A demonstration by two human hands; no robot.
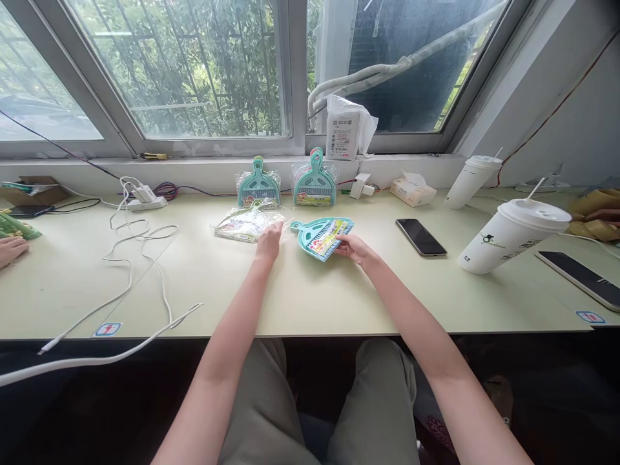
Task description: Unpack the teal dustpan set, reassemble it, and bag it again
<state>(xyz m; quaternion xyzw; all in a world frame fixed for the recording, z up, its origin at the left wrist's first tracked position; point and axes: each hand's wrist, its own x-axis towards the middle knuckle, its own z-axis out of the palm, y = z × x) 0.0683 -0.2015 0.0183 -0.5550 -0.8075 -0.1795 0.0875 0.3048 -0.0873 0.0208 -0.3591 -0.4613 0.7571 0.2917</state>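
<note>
My right hand (357, 248) grips the edge of a mint-green mini dustpan (310, 234) with a colourful printed label, tilted just over the table with its handle toward the left. My left hand (271, 240) is closed at the right side of a clear plastic bag (245, 223) lying flat on the table; a green handle and print show through the film. Behind them, a wrapped dustpan and brush set (259, 187) and another wrapped set (314, 184) lean upright against the sill wall.
On the right are a black phone (421, 237), a large white cup (508, 236), a second cup (472, 181) and a tissue pack (413, 189). Loose white cables (145, 239) trail across the left side from a power strip (146, 201). Another person's hand (12, 248) rests at far left.
</note>
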